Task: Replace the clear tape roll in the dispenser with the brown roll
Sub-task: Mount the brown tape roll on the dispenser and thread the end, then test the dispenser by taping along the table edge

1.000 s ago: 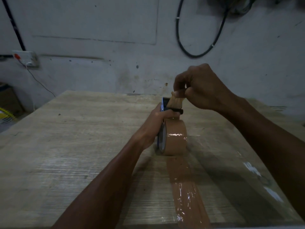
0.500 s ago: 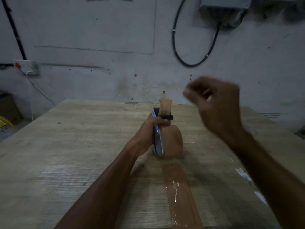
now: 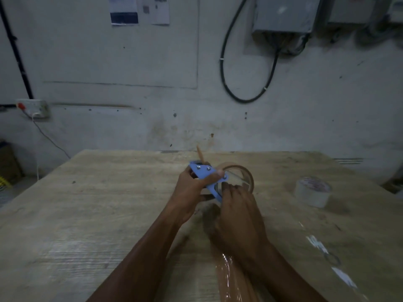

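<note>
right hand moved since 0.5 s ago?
Yes. The right hand has come down from mid-air, right of the dispenser, onto the brown roll, low over the table.

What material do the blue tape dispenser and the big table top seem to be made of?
The blue tape dispenser: probably painted metal or hard plastic, a flat matte plate with shiny rivets or screws. The big table top: apparently wood or plywood, pale and dull, with visible grain lines.

place: likely workshop | cues: bare wall [image 3: 305, 118], cable [image 3: 226, 68], electrical boxes [image 3: 285, 14]
</note>
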Available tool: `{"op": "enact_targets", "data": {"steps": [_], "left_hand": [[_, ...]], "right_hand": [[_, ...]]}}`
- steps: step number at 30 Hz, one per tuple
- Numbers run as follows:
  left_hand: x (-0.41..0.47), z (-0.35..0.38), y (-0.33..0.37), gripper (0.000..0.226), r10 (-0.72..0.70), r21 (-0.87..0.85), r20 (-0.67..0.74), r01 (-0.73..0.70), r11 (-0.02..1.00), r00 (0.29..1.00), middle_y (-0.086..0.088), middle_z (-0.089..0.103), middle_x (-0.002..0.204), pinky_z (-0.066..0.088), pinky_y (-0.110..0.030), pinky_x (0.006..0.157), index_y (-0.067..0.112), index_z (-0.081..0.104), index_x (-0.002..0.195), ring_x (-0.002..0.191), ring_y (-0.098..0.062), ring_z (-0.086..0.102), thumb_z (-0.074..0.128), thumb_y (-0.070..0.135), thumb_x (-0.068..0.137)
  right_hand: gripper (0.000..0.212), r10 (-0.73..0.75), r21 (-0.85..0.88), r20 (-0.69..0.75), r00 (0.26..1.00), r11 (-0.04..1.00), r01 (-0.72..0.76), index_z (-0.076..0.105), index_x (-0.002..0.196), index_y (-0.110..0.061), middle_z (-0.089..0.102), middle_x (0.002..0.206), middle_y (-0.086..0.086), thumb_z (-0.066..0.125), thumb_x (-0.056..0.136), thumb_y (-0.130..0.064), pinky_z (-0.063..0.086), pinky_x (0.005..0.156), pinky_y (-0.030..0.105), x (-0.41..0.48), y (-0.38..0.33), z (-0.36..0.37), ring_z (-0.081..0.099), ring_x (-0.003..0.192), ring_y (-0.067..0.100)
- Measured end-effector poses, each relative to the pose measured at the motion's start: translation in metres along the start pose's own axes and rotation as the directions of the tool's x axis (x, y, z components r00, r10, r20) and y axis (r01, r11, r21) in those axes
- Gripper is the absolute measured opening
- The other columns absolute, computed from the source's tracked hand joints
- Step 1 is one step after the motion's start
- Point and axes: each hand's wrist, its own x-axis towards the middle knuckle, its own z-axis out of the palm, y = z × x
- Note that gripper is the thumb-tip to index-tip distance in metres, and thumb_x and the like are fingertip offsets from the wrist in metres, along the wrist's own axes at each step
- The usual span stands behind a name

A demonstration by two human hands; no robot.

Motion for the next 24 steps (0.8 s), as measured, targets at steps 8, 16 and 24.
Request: {"op": "enact_targets", "data": {"steps": [8, 16, 24], "left_hand": [[-0.019, 0.015, 0.011, 0.050, 0.292, 0.340, -0.111, -0.240, 0.910, 0.950, 0.004, 0.071, 0.097, 0.063, -0.040, 0.061, 0.025, 0.067, 0.105, 0.084, -0.013, 0.073, 0.072, 0.062, 0.071], [-0.026, 0.021, 0.024, 0.040, 0.461, 0.328, -0.056, -0.419, 0.847, 0.886, -0.004, 0.074, 0.087, 0.061, -0.034, 0.067, 0.009, 0.070, 0.095, 0.083, -0.020, 0.073, 0.049, 0.044, 0.100], [-0.038, 0.041, 0.112, 0.026, -0.005, 0.432, 0.210, -0.089, 0.898, 0.978, -0.003, 0.074, 0.081, 0.055, -0.026, 0.069, 0.014, 0.079, 0.082, 0.076, -0.013, 0.067, 0.075, 0.040, 0.083]], "right_hand": [[0.012, 0.231, 0.630, -0.132, 0.964, 0.770, -0.098, 0.062, 0.089, -0.020, 0.065, 0.085, -0.007, 0.066, 0.091, -0.031, 0.041, 0.062, 0.007, 0.021, 0.002, -0.006, 0.062, 0.076, 0.005], [0.020, 0.339, 0.948, 0.150, 0.929, 0.217, -0.232, 0.074, 0.096, -0.013, 0.077, 0.090, 0.007, 0.077, 0.078, -0.023, 0.061, 0.072, 0.040, 0.008, 0.015, -0.037, 0.073, 0.081, 0.026], [0.016, 0.278, 0.946, 0.224, 0.934, 0.168, -0.277, 0.078, 0.085, -0.008, 0.077, 0.079, 0.011, 0.079, 0.073, -0.018, 0.054, 0.067, 0.037, -0.038, 0.021, -0.073, 0.073, 0.071, 0.031]]}}
